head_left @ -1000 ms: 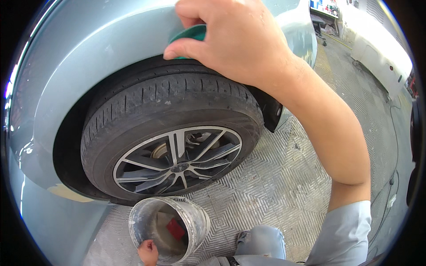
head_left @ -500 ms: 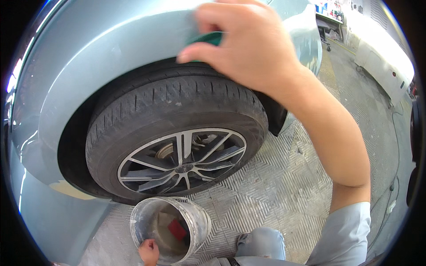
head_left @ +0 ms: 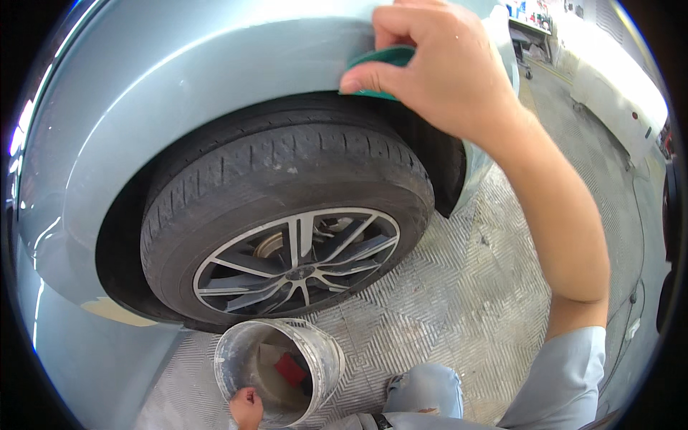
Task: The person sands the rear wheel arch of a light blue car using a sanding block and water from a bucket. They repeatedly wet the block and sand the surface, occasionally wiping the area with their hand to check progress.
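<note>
My right hand presses a curved piece of green sandpaper against the grey-blue car fender, just above the wheel arch. Its thumb and fingers are closed around the sandpaper, and part of the sheet is hidden behind them. Low in the view, my left hand is at the near left rim of a worn, whitish bucket, its fingers curled closed. Whether anything is in those fingers cannot be made out. Inside the bucket lies a red block beside a pale flat piece.
The tyre and its spoked wheel fill the arch below my right hand. A tan patch marks the arch's lower left end. At the right, a white panel and a cable are on the patterned floor.
My right hand has slid to the right along the fender above the arch, with the green sandpaper in it. The left hand stays by the bucket rim.
</note>
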Motion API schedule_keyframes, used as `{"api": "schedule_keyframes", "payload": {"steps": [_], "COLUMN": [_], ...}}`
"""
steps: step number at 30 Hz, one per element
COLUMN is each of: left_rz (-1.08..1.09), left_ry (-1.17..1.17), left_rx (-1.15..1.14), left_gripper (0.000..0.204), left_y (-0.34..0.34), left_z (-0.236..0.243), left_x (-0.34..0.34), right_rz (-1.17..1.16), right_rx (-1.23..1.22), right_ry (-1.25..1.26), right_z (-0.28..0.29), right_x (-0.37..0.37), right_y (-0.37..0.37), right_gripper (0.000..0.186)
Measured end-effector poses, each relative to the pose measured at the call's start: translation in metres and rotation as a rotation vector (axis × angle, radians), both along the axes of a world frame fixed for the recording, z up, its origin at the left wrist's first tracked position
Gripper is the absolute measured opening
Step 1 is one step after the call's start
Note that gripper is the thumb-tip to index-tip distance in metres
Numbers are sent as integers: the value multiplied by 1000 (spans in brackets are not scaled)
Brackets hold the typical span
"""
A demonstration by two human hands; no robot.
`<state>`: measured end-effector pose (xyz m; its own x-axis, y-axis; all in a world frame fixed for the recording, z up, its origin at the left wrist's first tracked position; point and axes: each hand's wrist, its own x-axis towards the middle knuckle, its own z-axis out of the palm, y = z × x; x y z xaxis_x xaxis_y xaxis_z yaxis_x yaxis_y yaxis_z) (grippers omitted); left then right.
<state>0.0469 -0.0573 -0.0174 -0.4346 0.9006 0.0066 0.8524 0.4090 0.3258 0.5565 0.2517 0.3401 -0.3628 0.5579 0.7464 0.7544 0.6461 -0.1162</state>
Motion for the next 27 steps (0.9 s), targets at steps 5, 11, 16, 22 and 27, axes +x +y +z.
{"api": "schedule_keyframes", "payload": {"steps": [5, 11, 16, 22, 27], "left_rz": [-18, -61, -96, -58, 8], "left_ry": [-38, -38, 78, -43, -75], "left_rx": [-15, 18, -63, 46, 88], "left_gripper": [12, 13, 13, 11, 10], "left_y": [-2, 0, 5, 5, 5], "left_z": [-4, 1, 14, 9, 6], "left_x": [-2, 5, 15, 12, 9], "right_rz": [75, 26, -18, 49, 121], "right_rx": [67, 94, 164, 147, 125], "right_ry": [17, -29, -117, -118, -139], "right_z": [1, -1, 2, 10, 9], "right_x": [-3, -9, -12, -14, 2], "right_y": [5, 7, 10, 2, 6], "right_gripper": [31, 32, 30, 31, 31]}}
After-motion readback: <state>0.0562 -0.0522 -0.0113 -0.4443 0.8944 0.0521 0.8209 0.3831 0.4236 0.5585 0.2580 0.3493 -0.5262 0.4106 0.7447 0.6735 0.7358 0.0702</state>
